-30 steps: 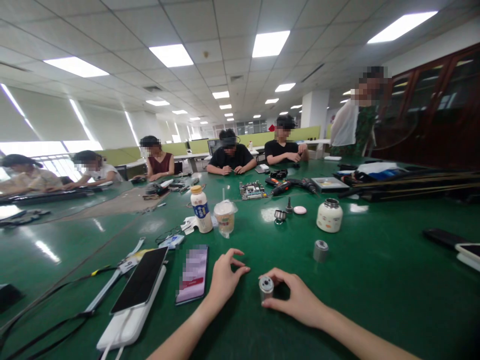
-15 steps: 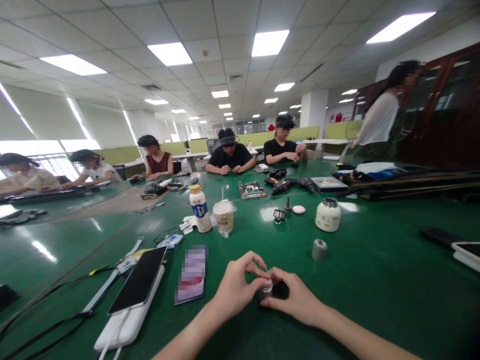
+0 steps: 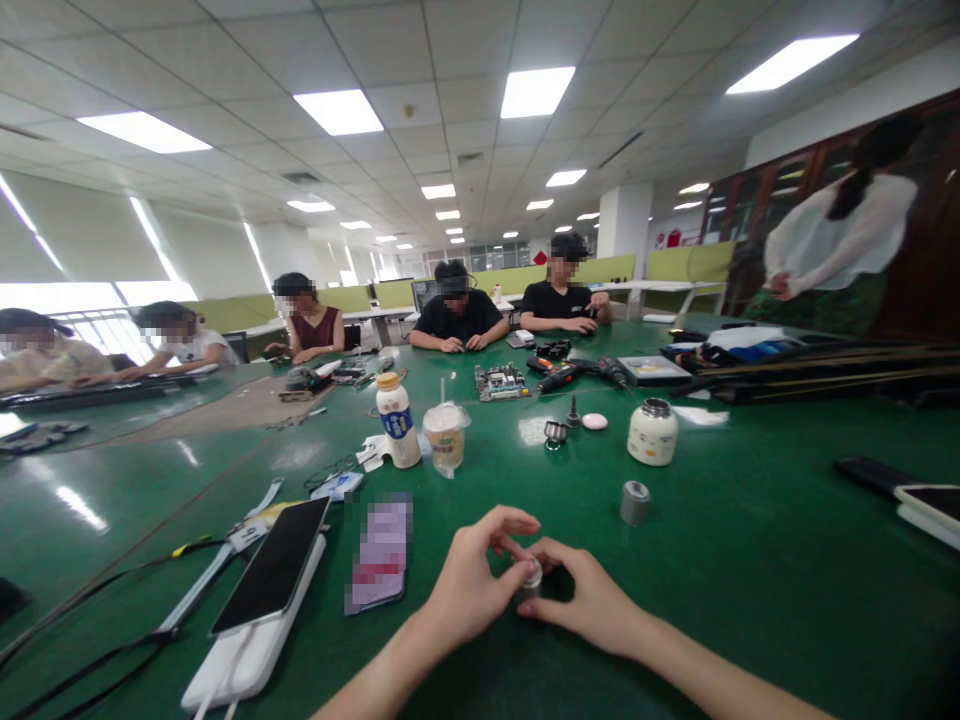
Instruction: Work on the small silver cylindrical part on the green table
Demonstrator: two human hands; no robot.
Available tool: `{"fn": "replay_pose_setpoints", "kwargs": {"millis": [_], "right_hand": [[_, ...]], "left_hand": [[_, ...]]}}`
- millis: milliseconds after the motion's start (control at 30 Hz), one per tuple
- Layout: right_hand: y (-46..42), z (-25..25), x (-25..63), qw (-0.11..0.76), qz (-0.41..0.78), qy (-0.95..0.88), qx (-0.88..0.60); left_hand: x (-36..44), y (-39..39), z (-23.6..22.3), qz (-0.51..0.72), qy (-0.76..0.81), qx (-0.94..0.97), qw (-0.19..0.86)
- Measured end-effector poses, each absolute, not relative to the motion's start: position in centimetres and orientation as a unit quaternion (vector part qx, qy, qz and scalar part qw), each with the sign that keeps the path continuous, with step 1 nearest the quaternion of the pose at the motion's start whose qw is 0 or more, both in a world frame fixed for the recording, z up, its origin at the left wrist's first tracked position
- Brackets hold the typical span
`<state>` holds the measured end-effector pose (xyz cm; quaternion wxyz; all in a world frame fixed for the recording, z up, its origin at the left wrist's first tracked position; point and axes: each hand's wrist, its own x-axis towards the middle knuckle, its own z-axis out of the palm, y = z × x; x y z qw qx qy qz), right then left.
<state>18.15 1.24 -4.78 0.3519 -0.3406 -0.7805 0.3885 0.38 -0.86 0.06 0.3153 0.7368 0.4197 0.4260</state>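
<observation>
A small silver metal cylinder (image 3: 532,588) stands on the green table between my hands. My left hand (image 3: 474,572) pinches its top rim with the thumb and fingertips. Lower down, my right hand (image 3: 589,592) grips the side, thumb near the base and forefinger close to the top. My fingers hide part of the cylinder. Another grey metal cylinder (image 3: 634,503) stands upright beyond my right hand, touched by neither hand.
Left of my hands lie a purple-screened phone (image 3: 381,552) and a black-screened phone (image 3: 274,565) on a white power bank (image 3: 225,670). Ahead stand a milk bottle (image 3: 398,422), a plastic cup (image 3: 446,440) and a cream flask (image 3: 652,433). A circuit board (image 3: 501,382) lies farther off; people sit beyond.
My left fingers have shifted slightly over the cylinder's top, while my right hand keeps its grip. At the far right, a standing person has moved right and turned away.
</observation>
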Motion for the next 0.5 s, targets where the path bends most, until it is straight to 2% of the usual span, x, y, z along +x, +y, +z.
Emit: {"fn": "replay_pose_setpoints", "kwargs": {"millis": [200,367,500], "right_hand": [[1.27,-4.8,18.17,0.355,0.392,-0.782,-0.331],[1.23,-4.81,18.15,0.358,0.4,-0.779,-0.325],[1.3,-5.03,18.14,0.359,0.391,-0.779,-0.336]], "left_hand": [[0.17,-0.97,0.51,0.421,0.39,0.753,0.322],[0.14,-0.88,0.6,0.409,0.41,0.71,0.4],[0.65,-1.07,0.16,0.453,0.413,0.697,0.372]]}}
